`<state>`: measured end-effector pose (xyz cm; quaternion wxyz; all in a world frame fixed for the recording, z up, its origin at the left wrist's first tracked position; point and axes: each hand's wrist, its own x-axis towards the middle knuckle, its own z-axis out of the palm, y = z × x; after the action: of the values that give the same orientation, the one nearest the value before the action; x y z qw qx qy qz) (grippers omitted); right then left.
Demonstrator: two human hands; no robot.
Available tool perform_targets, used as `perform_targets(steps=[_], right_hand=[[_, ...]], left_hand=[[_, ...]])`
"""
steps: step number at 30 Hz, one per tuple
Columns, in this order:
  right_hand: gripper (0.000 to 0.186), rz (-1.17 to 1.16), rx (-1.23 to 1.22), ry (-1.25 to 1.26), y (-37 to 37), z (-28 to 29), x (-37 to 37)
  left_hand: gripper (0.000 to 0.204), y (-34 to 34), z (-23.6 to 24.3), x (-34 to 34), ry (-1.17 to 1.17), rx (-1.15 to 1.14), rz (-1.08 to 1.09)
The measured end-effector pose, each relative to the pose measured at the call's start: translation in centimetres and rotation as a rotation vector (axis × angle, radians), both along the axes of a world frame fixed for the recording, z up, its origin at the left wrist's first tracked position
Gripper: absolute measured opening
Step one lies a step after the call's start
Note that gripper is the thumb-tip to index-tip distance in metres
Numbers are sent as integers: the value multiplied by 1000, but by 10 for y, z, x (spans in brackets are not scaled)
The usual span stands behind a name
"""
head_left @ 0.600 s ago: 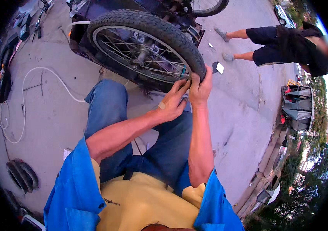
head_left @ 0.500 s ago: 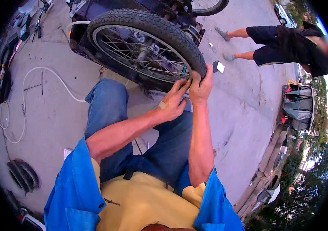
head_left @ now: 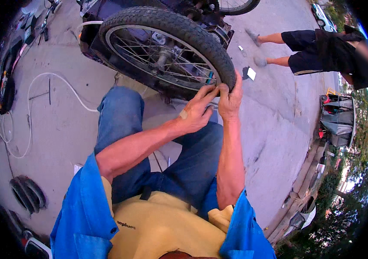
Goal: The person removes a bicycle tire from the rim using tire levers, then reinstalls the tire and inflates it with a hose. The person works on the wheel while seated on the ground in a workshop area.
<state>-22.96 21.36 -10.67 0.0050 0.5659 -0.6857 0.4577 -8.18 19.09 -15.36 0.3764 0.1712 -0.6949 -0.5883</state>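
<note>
A bicycle-type wheel with a knobbly black tyre (head_left: 207, 43) and spoked rim is mounted on a dark vehicle body (head_left: 93, 41). My right hand (head_left: 229, 97) grips the tyre at its lower right, thumb against its inner edge. My left hand (head_left: 197, 110), with a plaster near the wrist, has its fingertips pressed on the rim and tyre edge beside the right thumb; whether anything small is pinched there is hidden. A narrow teal piece (head_left: 210, 78) shows among the spokes just above the fingers. My jeans-clad knees (head_left: 119, 108) are below the wheel.
A person (head_left: 305, 52) in dark shorts stands at the upper right, near a white card (head_left: 251, 74). On the left lie a white hose (head_left: 30, 99), tools (head_left: 50, 90) and coiled black tubes (head_left: 28, 194). A grey covered cart (head_left: 337, 121) and a white car (head_left: 322, 17) are at the right.
The whole view has shifted slightly. My fingers have moved a little along the tyre edge, the left fingertips now closer against the right thumb; both hands stay on the wheel.
</note>
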Motion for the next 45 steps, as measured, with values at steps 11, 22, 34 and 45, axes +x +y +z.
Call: perform_targets(steps=[11, 22, 34, 45], right_hand=[[37, 46, 145, -186, -16, 13, -10], [35, -65, 59, -193, 0, -36, -22], [64, -47, 204, -349, 17, -15, -5], [56, 63, 215, -281, 24, -2, -24]], left_hand=[[60, -2, 5, 10, -5, -109, -33], [31, -14, -28, 65, -762, -489, -500], [24, -36, -28, 76, -738, -518, -416], [34, -38, -37, 30, -284, 311, -153]])
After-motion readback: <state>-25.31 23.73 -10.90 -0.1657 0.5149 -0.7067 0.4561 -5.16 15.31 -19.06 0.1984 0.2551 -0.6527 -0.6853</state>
